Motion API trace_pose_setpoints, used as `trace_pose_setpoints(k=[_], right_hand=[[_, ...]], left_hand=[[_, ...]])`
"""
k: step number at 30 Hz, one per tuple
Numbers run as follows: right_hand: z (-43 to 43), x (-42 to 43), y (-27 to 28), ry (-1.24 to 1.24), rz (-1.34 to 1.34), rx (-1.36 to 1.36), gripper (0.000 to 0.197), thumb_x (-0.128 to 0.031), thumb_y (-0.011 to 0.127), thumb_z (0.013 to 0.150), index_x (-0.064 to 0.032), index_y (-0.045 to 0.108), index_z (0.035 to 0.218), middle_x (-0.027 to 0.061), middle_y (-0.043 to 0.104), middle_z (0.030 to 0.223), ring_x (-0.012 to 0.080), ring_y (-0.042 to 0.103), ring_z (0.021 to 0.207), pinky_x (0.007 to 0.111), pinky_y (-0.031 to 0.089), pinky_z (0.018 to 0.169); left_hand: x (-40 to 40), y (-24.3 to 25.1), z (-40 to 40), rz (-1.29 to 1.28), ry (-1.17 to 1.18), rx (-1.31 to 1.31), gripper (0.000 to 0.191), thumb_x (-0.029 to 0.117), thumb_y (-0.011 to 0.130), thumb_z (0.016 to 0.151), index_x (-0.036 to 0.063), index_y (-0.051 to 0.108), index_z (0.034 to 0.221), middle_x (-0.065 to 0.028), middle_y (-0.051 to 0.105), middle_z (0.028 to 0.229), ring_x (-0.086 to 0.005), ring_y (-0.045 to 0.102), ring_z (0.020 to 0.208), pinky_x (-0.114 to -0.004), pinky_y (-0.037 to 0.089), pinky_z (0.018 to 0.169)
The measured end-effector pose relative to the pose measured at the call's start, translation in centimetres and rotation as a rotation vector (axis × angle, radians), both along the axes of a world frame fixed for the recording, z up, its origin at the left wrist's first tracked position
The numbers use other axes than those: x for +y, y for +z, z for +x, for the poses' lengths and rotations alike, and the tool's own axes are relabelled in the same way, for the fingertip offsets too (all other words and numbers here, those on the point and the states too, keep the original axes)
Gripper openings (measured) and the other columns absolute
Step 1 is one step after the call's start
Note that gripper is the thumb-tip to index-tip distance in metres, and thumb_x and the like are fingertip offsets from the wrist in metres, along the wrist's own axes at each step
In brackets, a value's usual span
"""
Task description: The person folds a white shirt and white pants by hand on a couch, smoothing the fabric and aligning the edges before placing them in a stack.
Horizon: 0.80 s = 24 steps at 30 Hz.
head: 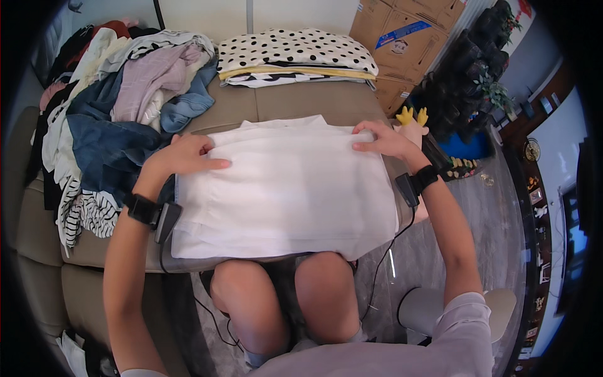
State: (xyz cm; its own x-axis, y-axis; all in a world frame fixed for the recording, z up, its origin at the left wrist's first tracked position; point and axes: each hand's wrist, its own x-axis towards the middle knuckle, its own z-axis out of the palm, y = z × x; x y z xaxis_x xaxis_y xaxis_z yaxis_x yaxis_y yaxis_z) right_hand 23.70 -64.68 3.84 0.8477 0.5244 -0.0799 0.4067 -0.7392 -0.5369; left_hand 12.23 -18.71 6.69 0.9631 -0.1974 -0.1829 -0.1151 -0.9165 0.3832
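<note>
A white cloth garment, folded flat into a broad rectangle, lies before me at the front of the brown sofa seat, close to my knees. My left hand is at its far left corner, thumb stretched over the cloth and fingers bent. At the far right corner is my right hand, its thumb and forefinger spread apart on the fabric. Neither hand visibly pinches the cloth. A few layered edges and a pointed flap show along the garment's far side.
A heap of mixed clothes, jeans among them, covers the sofa's left side. Behind the garment sits a folded stack topped by polka-dot fabric. Cardboard boxes stand at the back right. A black cable hangs from my right wrist device.
</note>
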Motion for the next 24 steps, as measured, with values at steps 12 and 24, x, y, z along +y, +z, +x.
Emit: trace_pose_setpoints(k=[12, 24], right_hand=[[2.6, -1.7, -2.2, -0.035, 0.171, 0.044, 0.042, -0.04, 0.083, 0.081, -0.0048, 0.063, 0.095, 0.0052, 0.056, 0.092, 0.0177, 0.05, 0.086, 0.031, 0.042, 0.075], [-11.6, -2.1, -4.4, -0.593, -0.004, -0.207, 0.075, -0.051, 0.084, 0.076, 0.0105, 0.058, 0.11, 0.0219, 0.069, 0.097, 0.0353, 0.068, 0.087, 0.04, 0.054, 0.077]], left_hand=[[4.1, -1.7, 2.0, -0.288, 0.115, -0.132, 0.031, 0.028, 0.084, 0.083, 0.0022, 0.066, 0.079, 0.0034, 0.061, 0.068, -0.0036, 0.052, 0.064, -0.024, 0.038, 0.055], [-1.6, -5.8, -7.4, 0.003, 0.546, -0.5, 0.037, 0.034, 0.063, 0.097, -0.002, 0.056, 0.092, -0.0286, 0.066, 0.085, -0.0482, 0.064, 0.082, -0.056, 0.049, 0.066]])
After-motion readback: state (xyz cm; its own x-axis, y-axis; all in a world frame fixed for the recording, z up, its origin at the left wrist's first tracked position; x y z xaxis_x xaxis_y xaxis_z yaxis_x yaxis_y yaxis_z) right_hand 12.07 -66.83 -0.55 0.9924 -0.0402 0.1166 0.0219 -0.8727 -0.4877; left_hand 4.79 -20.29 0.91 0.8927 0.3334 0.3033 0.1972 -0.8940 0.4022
